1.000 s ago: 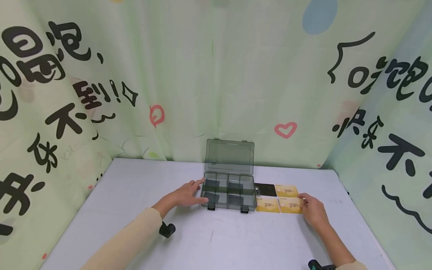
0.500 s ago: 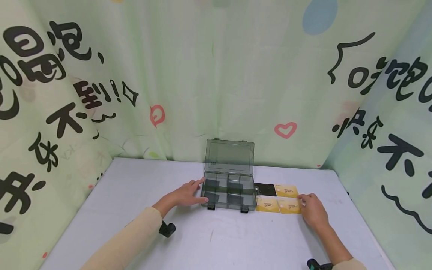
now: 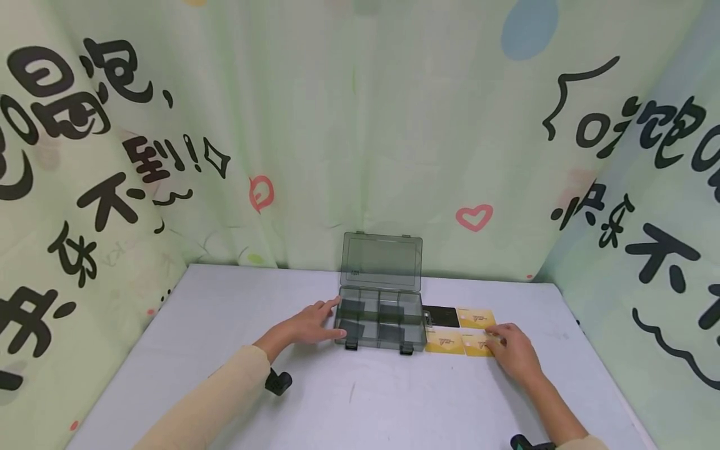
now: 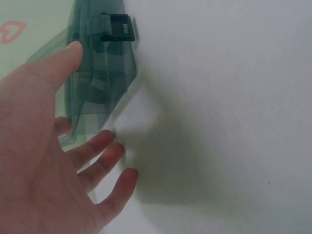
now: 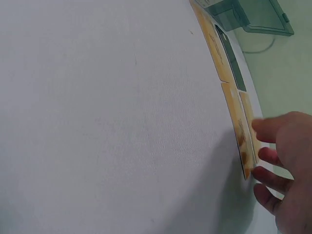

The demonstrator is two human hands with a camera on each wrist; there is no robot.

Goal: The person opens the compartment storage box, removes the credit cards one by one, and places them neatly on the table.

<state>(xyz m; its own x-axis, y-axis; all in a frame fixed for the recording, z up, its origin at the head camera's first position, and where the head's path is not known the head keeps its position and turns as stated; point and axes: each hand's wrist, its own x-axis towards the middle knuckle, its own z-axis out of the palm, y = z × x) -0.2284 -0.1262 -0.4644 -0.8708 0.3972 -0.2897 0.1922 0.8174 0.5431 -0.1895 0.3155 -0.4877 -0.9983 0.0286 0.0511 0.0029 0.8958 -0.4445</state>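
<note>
In the head view, a translucent grey compartment box [image 3: 368, 343] stands with its lid [image 3: 381, 259] raised. My left hand [image 3: 306, 325] rests against the box's left side, fingers and thumb spread. The left wrist view has the left hand [image 4: 39, 131] with its thumb at the box's edge, near a black latch [image 4: 118, 28]. Right of the box lie a black card [image 3: 443, 315] and three yellow cards. My right hand [image 3: 517, 353] is over the right end of the front right yellow card [image 3: 474, 347], fingers loosely bent. In the right wrist view no card is between the right hand's [image 5: 295, 161] fingers.
The other yellow cards are the front left one [image 3: 444, 342] and the back right one [image 3: 471, 317]. A white table [image 3: 394, 400] bears everything. A printed curtain [image 3: 315, 156] hangs behind it and along both sides.
The front right yellow card has slid slightly left. My right hand has moved left and now covers more of that card. The left hand and the box have stayed put.
</note>
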